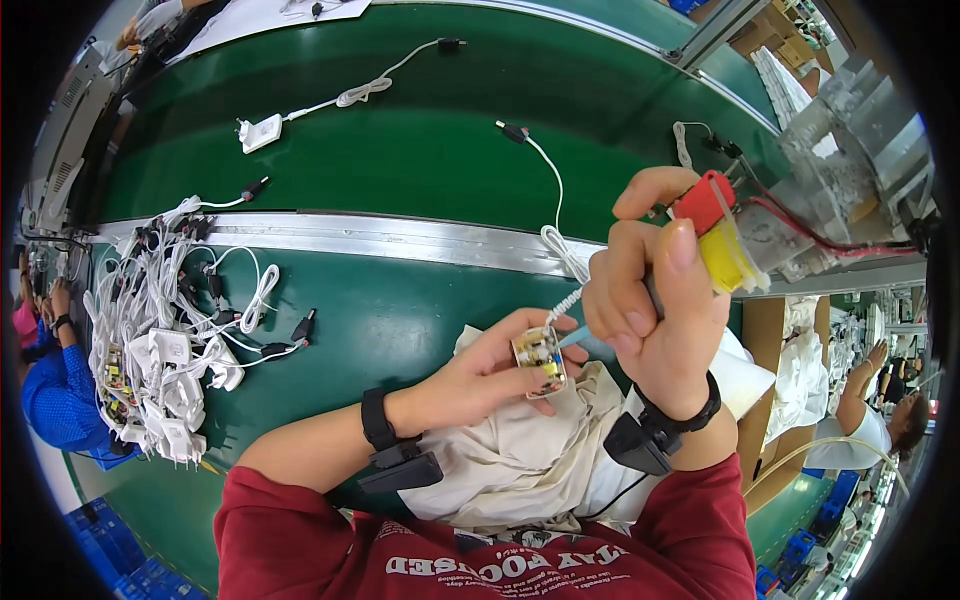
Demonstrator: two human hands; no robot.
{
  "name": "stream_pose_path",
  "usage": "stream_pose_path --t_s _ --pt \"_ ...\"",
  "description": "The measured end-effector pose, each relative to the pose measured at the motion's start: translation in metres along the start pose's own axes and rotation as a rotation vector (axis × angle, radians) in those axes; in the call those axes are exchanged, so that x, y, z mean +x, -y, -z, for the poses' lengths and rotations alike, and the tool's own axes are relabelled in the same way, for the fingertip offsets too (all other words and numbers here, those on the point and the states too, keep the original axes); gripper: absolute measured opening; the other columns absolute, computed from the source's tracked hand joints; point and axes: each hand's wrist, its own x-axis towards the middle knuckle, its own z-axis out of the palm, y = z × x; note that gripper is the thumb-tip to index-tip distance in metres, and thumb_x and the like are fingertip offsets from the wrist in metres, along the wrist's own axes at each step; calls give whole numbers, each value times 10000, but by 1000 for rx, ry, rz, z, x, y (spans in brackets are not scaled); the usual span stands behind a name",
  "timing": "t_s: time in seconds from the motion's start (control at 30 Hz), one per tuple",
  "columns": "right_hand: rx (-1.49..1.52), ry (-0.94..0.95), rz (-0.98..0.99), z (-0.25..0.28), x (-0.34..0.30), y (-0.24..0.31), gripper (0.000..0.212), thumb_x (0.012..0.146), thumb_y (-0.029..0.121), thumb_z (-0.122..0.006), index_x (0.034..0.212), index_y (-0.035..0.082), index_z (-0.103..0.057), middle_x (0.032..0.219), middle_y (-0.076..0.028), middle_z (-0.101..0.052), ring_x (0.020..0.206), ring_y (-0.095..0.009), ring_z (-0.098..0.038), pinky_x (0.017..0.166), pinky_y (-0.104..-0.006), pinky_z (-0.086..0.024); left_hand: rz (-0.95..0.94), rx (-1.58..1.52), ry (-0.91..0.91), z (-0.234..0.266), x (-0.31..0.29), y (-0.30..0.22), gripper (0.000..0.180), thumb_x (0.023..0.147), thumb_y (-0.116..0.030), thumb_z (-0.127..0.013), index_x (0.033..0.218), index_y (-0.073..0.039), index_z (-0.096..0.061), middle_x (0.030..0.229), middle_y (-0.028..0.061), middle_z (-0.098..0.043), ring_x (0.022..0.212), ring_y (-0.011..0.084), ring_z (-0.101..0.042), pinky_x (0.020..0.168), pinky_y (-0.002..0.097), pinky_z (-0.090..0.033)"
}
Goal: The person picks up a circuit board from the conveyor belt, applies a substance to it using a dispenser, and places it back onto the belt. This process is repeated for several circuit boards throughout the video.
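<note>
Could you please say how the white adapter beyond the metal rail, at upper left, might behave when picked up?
The white adapter will probably keep its shape, as it looks boxy and rigid. Its thin white cable bends and loops, so it would likely dangle, with the dark connector probably trailing at its far end.

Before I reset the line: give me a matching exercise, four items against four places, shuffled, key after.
Column 1
1. Open adapter housing
2. Tangle of corded white adapters
3. Lone white plug adapter
4. Red block

Column 2
A. Beyond the metal rail, upper left
B. Upper right, beside a yellow piece
C. In the grip of the left hand
D. Heaped at the left, mostly on the near side of the rail

Pairs: 1-C, 2-D, 3-A, 4-B
</note>
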Motion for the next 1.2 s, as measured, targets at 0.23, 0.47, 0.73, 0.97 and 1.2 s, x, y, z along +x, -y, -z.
stream_pose_path --t_s 0.23,0.47,0.73,0.97,1.2 --pt "5 74 -5 -1 -5 -2 340 947 410 -455 962 84 -362 468 31 -318 356 -47 -263 349 -208 -230 -31 -209 -140 5 -2 -11 407 943 -65 -412 1342 -85 -336 1238 118 -509 1085 160 -542 793 303 -540" --pt "31 32 -4 -4 -4 -3 339 937 421 -472 906 109 -344 460 32 -313 349 -49 -243 340 -214 -216 -46 -232 -129 5 -2 -9 399 945 -72 -410 1338 -85 -343 1230 128 -514 1073 158 -549 779 302 -545" --pt "26 43 2 -2 -4 -5 355 935 433 -469 926 99 -349 454 33 -303 349 -50 -246 340 -216 -206 -55 -236 -128 6 -2 -8 400 945 -75 -410 1340 -86 -342 1227 129 -515 1070 158 -549 779 301 -544" --pt "-52 68 -5 -1 -5 -3 414 934 463 -447 1016 71 -344 462 30 -313 352 -53 -272 344 -222 -231 -42 -274 -104 7 -3 -8 405 951 -93 -413 1347 -87 -331 1241 125 -503 1100 170 -533 819 326 -536" --pt "-24 113 -2 -2 -8 -6 409 924 453 -477 1002 76 -339 470 23 -323 358 -58 -278 348 -226 -242 -25 -378 -95 1 1 -11 425 969 -138 -401 1373 -76 -282 1288 125 -445 1139 205 -511 973 420 -452"
